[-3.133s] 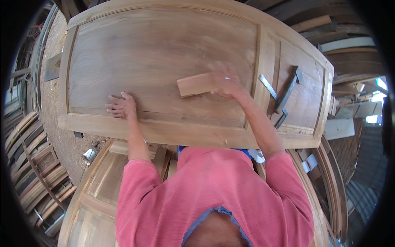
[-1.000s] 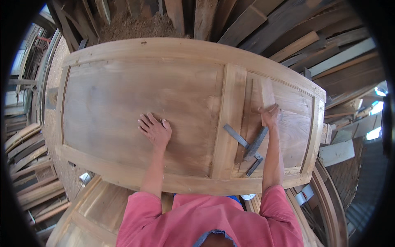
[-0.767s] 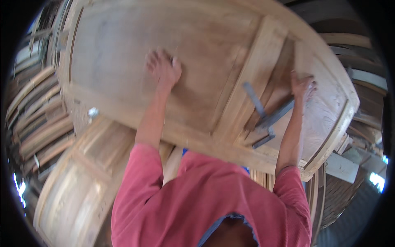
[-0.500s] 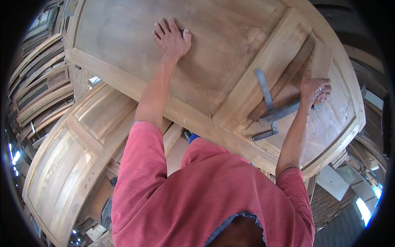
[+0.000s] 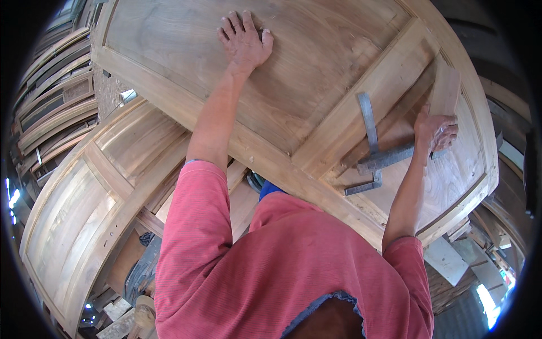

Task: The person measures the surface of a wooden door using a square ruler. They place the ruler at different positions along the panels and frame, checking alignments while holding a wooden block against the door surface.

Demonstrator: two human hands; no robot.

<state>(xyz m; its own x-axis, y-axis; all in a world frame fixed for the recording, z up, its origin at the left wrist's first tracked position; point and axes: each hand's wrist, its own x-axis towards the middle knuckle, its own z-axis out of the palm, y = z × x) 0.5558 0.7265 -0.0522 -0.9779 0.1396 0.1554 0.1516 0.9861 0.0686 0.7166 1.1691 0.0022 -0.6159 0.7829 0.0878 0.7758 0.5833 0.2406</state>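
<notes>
My left hand [image 5: 247, 50] lies palm down on the broad flat panel of a wooden door [image 5: 186, 90], its fingers spread apart. A dark patch shows between its thumb and forefinger; whether that is a thing under the palm or a shadow is unclear. Over the door's smaller panel at the right, my right hand [image 5: 436, 131] is closed around the lower end of a pale wooden block [image 5: 446, 87]. Left of that hand, grey metal bars [image 5: 384, 159] with a flat upright arm [image 5: 367, 116] lie on the door. A small dark tip shows below the right hand's fingers.
A second panelled door [image 5: 107, 175] stands lower on the left. Curved wooden pieces [image 5: 53, 101] are stacked at the far left. Offcuts and a pale board [image 5: 446, 261] lie at the lower right. A round wooden piece [image 5: 145, 312] is at the lower left.
My left hand has slid slightly up and to the right on the panel. The right hand keeps its grip on the wooden block. The whole view has shifted a little.
</notes>
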